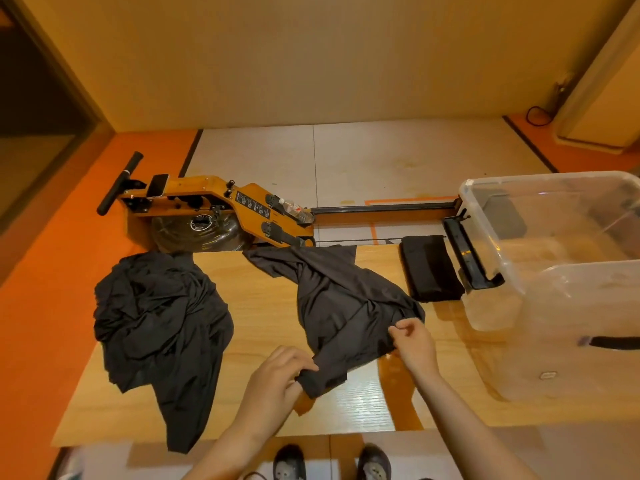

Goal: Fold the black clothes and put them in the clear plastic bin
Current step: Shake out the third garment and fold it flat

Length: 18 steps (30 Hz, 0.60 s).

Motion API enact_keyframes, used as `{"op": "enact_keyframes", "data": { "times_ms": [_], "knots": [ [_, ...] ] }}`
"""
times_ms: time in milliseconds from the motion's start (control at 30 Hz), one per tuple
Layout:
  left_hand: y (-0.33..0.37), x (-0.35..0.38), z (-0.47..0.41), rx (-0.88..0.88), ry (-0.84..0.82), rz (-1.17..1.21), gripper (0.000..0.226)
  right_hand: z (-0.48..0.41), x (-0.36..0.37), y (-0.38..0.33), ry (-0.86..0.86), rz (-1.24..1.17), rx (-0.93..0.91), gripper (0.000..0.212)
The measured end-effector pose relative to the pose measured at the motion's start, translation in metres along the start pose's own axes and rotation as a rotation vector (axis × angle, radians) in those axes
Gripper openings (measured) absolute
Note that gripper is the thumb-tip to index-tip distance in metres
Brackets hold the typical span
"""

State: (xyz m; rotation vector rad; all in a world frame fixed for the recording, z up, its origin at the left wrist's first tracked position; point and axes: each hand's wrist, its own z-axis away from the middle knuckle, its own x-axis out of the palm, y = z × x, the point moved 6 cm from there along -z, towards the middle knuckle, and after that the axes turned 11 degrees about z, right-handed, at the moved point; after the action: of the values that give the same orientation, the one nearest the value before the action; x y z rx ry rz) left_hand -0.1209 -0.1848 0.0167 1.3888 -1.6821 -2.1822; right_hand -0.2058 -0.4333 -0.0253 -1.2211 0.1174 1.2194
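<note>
Left hand (277, 370) pinching shirt (341, 306) corner, right hand (414, 344) pinching its edge. Shirt bunched beyond hands. Bin (554, 271) right of right hand. Crooked pull could fold shirt lumpy.

Wooden table (263, 306) with black garments (162, 323), folded garment (431, 268), clear bin (491, 258).

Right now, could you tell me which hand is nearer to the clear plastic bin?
Right. The right hand is just left of the clear plastic bin; the left hand is farther left.
</note>
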Motion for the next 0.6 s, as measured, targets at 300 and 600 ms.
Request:
{"op": "enact_keyframes", "data": {
  "times_ms": [300, 600],
  "knots": [
    [-0.014, -0.015, 0.027, -0.177, 0.009, -0.021, 0.027, -0.064, 0.001, 0.044, 0.126, 0.326, 0.169, 0.044],
    [-0.042, -0.024, 0.044, -0.307, -0.003, 0.056, 0.028, -0.058, 0.000, 0.045, 0.061, -0.320, 0.267, 0.018]
  ]
}}
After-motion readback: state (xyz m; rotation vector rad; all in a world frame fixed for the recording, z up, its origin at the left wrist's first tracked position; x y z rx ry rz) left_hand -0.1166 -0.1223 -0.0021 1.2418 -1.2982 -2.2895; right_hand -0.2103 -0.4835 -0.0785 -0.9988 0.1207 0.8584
